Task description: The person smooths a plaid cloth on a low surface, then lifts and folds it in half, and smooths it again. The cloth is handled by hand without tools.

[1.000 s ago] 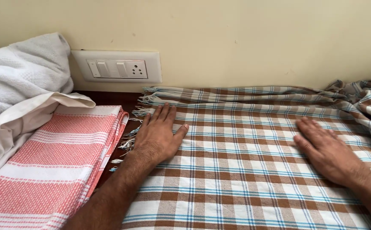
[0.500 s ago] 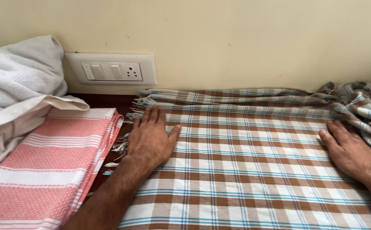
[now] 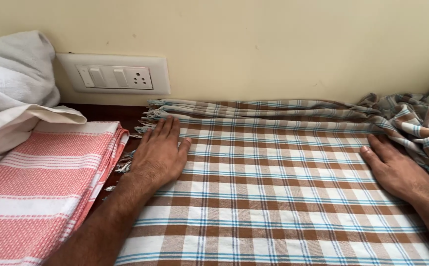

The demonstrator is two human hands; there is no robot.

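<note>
Left hand (image 3: 157, 153): palm down, flat on checked cloth (image 3: 283, 192) nr its fringed left edge; fingers together, thumb out, pointing twd wall. Right hand (image 3: 396, 170): flat on same cloth, far right; fingers close together, angled up-left. Nothing pinched. Checked cloth: brown/blue/white, spread across surface, bunched at far right (image 3: 416, 123), folds along wall. Adjacent: folded pink-striped towel (image 3: 37, 187) left, just beside; white cloth (image 3: 12, 83) on its far end; switch/socket plate (image 3: 113, 75) on wall.

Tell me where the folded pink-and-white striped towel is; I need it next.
In the head view, the folded pink-and-white striped towel lies at far left, beside the left hand, under the white cloth.
</note>
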